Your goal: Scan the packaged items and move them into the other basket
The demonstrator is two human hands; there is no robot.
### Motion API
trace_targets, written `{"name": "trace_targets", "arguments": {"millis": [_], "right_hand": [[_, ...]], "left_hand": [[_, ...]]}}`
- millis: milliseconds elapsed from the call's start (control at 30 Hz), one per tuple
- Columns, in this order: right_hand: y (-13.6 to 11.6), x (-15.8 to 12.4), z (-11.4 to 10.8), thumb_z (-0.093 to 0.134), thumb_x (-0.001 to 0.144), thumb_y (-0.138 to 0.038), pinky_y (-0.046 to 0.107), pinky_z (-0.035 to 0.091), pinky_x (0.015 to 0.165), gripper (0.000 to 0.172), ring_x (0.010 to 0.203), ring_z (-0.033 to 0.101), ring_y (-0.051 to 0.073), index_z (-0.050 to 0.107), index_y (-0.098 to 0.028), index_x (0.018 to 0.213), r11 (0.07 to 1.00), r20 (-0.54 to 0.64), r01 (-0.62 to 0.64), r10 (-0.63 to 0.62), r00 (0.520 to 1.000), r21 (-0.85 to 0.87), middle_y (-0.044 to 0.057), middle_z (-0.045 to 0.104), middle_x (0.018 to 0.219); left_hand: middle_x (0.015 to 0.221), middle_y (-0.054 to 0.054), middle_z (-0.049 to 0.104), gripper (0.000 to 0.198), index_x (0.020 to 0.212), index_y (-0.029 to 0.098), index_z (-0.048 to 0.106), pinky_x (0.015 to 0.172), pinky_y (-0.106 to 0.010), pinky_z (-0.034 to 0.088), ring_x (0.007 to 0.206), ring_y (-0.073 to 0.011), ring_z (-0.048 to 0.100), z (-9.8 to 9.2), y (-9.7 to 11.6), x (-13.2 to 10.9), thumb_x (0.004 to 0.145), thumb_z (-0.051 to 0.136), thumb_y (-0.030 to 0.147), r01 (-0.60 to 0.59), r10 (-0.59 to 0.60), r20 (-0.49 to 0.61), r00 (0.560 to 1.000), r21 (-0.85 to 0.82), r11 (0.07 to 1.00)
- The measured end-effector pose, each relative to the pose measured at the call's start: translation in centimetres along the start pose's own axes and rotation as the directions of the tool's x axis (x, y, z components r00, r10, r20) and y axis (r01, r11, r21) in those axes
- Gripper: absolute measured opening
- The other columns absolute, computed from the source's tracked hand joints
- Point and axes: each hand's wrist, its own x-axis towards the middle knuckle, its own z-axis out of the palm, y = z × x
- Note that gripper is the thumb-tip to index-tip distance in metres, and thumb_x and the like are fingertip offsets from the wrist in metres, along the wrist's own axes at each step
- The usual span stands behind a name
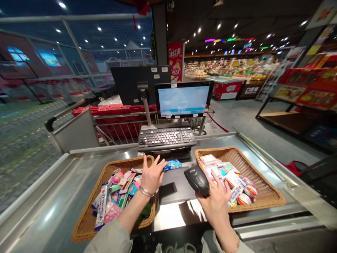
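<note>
My left hand, with a silver bangle at the wrist, is open with spread fingers over the right edge of the left wicker basket. Just beyond its fingertips lies a blue packet. My right hand is also open, its fingers stretched over the near left side of the right wicker basket. Close against its thumb side is a black barcode scanner; whether they touch, I cannot tell. Small mixed packets fill the left basket. Card packs and round red-and-white packages lie in the right one.
A black keyboard stands behind the baskets, below a lit checkout screen. The metal counter has raised edges. Beyond it are a shopping cart, red shelving and the store floor.
</note>
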Motion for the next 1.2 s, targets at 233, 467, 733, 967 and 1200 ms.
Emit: {"name": "trace_targets", "arguments": {"millis": [233, 467, 733, 967, 1200], "right_hand": [[2.2, 0.1, -1.0, 0.058, 0.081, -0.031, 0.056, 0.022, 0.108, 0.023, 0.126, 0.049, 0.033, 0.066, -0.022, 0.1, 0.995, -0.004, -0.073, 0.073, 0.997, -0.065, 0.008, 0.071, 0.112], [3.4, 0.0, -2.0, 0.055, 0.085, -0.039, 0.055, 0.024, 0.107, 0.026, 0.127, 0.048, 0.032, 0.065, -0.02, 0.1, 0.985, -0.073, -0.127, 0.119, 0.99, -0.113, 0.011, 0.07, 0.114], [4.6, -0.1, -3.1, 0.056, 0.085, -0.046, 0.054, 0.021, 0.108, 0.028, 0.127, 0.048, 0.032, 0.068, -0.022, 0.094, 0.971, -0.095, -0.209, 0.198, 0.975, -0.116, 0.009, 0.07, 0.114], [6.6, -0.7, -3.7, 0.056, 0.084, -0.047, 0.052, 0.024, 0.107, 0.034, 0.128, 0.048, 0.032, 0.066, -0.019, 0.102, 0.957, -0.164, -0.245, 0.22, 0.962, -0.153, 0.012, 0.068, 0.118], [9.1, -1.3, -4.2, 0.055, 0.083, -0.045, 0.056, 0.02, 0.108, 0.03, 0.132, 0.043, 0.032, 0.066, -0.02, 0.095, 0.931, -0.149, -0.326, 0.303, 0.941, -0.163, 0.011, 0.07, 0.112]], "left_hand": [[0.117, -0.006, 0.072, 0.038, 0.12, 0.024, 0.063, 0.115, -0.073, 0.006, 0.123, -0.0297, 0.058, 0.7, 1.2, 1.7, 0.086, 0.053, 0.009, -0.059, 0.058, -0.012, 0.998, -0.035, 0.998], [0.117, -0.006, 0.072, 0.035, 0.119, 0.024, 0.062, 0.115, -0.073, 0.005, 0.123, -0.0297, 0.058, 1.5, 2.4, 3.0, 0.088, 0.052, 0.01, -0.105, 0.105, -0.012, 0.994, -0.06, 0.993], [0.118, -0.007, 0.071, 0.036, 0.12, 0.024, 0.062, 0.116, -0.072, 0.005, 0.124, -0.0297, 0.057, 2.7, 3.6, 4.1, 0.088, 0.052, 0.011, -0.142, 0.144, 0.015, 0.99, -0.085, 0.986], [0.117, -0.007, 0.072, 0.036, 0.12, 0.025, 0.062, 0.116, -0.072, 0.003, 0.123, -0.0295, 0.059, 4.0, 5.2, 5.6, 0.088, 0.052, 0.011, -0.187, 0.191, 0.017, 0.982, -0.119, 0.975], [0.117, -0.007, 0.072, 0.031, 0.117, 0.023, 0.062, 0.116, -0.071, 0.004, 0.124, -0.0295, 0.058, 6.3, 7.1, 7.1, 0.09, 0.052, 0.014, -0.24, 0.25, 0.035, 0.968, -0.178, 0.954]]}}
